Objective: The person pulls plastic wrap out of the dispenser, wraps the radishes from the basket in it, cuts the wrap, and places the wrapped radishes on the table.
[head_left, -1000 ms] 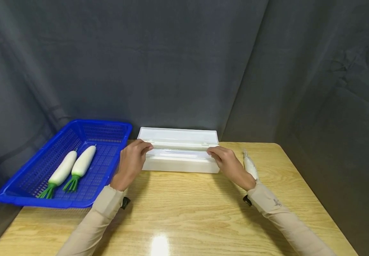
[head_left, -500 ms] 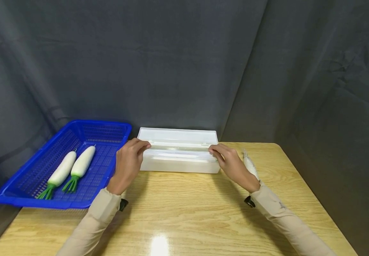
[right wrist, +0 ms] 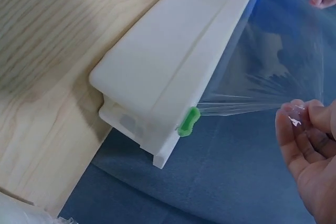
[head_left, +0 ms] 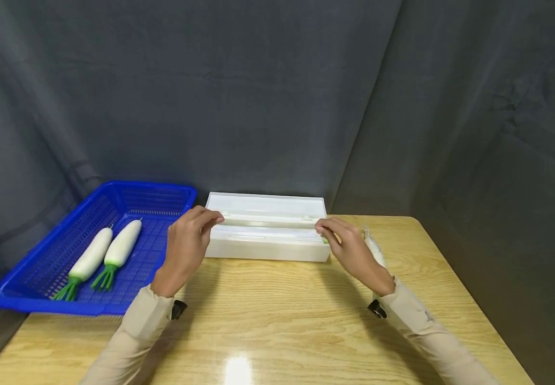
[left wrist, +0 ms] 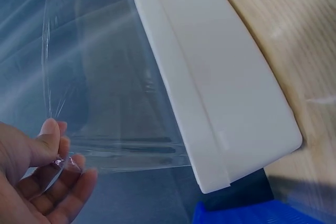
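A white cling film dispenser box (head_left: 267,250) stands at the table's far edge with its lid (head_left: 266,204) raised at the back. Clear cling film (left wrist: 115,77) stretches out of it in a sheet between both hands. My left hand (head_left: 188,243) pinches one corner of the film, which bunches between thumb and fingers in the left wrist view. The opposite corner is pinched by my right hand (head_left: 351,254). A green slider (right wrist: 189,121) sits on the box's edge close to the right end. In the head view the film itself hardly shows.
To the left is a blue basket (head_left: 65,309) holding two white radishes, one radish (head_left: 91,254) beside another radish (head_left: 125,243). A film-wrapped white thing (head_left: 373,248) lies right of the box, partly behind my right hand. A dark curtain (head_left: 258,96) hangs behind the table (head_left: 277,321).
My left hand has shifted a little to the left and my right hand slightly to the right, both keeping the film. The green slider now shows beside the right fingers in the head view.
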`<state>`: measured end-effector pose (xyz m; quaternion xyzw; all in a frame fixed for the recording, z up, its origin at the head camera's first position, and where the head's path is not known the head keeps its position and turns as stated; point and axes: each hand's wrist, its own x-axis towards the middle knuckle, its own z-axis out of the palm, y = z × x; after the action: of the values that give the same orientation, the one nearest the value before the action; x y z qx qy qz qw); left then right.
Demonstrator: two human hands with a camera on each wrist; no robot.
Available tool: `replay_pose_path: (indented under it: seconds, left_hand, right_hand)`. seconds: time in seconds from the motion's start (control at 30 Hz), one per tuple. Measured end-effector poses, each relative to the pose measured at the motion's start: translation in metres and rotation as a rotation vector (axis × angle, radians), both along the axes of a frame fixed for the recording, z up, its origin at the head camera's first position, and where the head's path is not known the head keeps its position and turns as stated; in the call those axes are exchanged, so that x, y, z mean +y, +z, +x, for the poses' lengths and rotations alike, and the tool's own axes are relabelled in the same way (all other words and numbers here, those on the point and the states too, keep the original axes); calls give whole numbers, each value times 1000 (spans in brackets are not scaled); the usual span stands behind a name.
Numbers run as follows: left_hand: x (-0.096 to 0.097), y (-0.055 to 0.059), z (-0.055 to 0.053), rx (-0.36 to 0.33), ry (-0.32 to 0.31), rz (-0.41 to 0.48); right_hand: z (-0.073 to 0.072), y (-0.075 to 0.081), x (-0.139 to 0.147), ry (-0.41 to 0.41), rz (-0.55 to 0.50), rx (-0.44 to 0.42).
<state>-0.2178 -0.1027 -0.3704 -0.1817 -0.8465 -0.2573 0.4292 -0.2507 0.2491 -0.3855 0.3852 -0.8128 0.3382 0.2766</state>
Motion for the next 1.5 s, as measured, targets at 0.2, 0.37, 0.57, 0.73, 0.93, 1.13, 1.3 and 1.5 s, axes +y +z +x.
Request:
replay_pose_path:
  seconds: [0.2,0.37,0.57,0.73,0.93,1.13,1.3,1.5]
  left_hand:
    - [-1,5,3,23,-15,2]
    - [-3,10,7,47,-38,6]
    - [-4,16,11,77,-63,13]
    - [-3,21,16,94,-75,22]
    - [-3,27,18,115,-116,45]
    - [-6,32,21,93,-153,43]
    - [-8,34,24,63,-201,62]
    - [-10,38,28,21,-257,110]
  right_hand:
    - [4,7,-1,-7,-42,9]
    - [8,12,0,10,-76,-11]
    - [10,17,3,47,-122,-43]
    - [11,20,6,86,-156,-84]
    - [12,25,9,95,-177,-121]
    - [15,30,10,141,-192,-142]
    - [16,32,14,175,-187,-187]
    - [19,38,19,182,-165,-303]
